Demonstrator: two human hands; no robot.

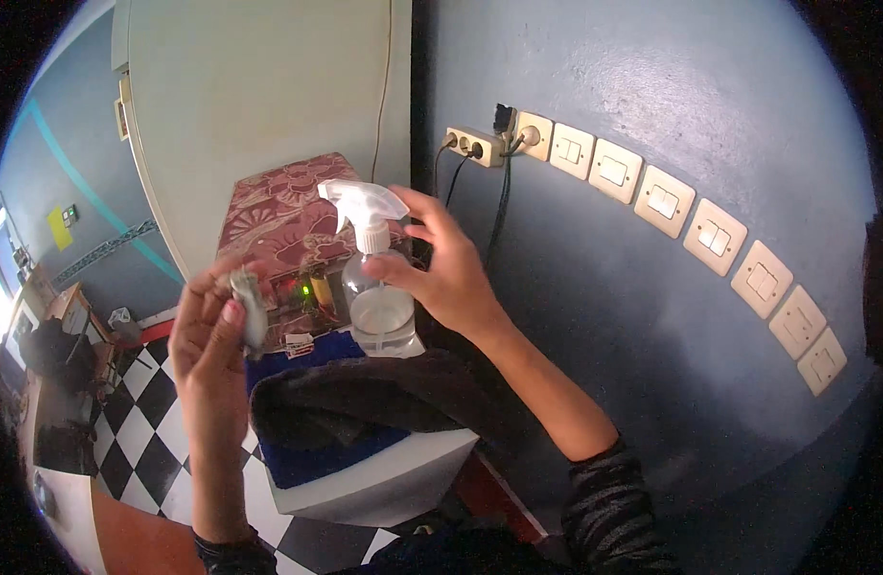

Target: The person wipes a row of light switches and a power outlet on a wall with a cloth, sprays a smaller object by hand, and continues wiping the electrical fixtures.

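Observation:
A clear spray bottle (pixel 384 321) with a white trigger head stands upright, partly filled with clear liquid. My right hand (pixel 446 264) is curved beside its neck, thumb and forefinger apart; whether they touch the bottle I cannot tell. On the left, my left hand (pixel 209 331) pinches a small crumpled pale grey-green cloth (pixel 251 309) between thumb and fingers. A dark folded towel (pixel 365 398) lies in front of the bottle, over a blue cloth (pixel 312 460).
Behind the bottle is a box-like surface with a red floral cover (pixel 278 206). Small lit electronics (pixel 307 292) sit between my hands. A power strip (pixel 475 146) with cords and a row of switches (pixel 665 199) line the blue wall. Checkered floor (pixel 144 412) spreads at left.

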